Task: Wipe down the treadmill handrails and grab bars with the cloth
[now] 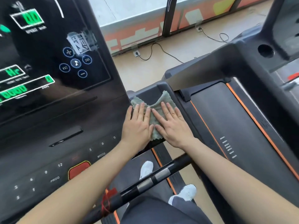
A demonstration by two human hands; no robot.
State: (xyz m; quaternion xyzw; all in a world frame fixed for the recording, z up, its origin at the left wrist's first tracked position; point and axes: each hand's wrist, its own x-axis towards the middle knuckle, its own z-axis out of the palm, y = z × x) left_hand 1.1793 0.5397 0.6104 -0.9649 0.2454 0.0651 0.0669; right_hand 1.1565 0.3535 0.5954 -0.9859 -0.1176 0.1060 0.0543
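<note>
While both flat hands, left hand (137, 125) and right hand (173, 126), fingers spread, press the soft green cloth (153, 109), rub the wide black plastic handrail (152, 92) slowly all over.

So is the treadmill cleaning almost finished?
Probably not. Both hands, left hand and right hand, press the green cloth flat on the dark side rail. The grab bar with silver pads sits untouched below. Nothing shows which parts are already clean.

I see my left hand (137, 125) and right hand (173, 125) pressed flat on the cloth (152, 109) on the handrail (150, 92).
</note>
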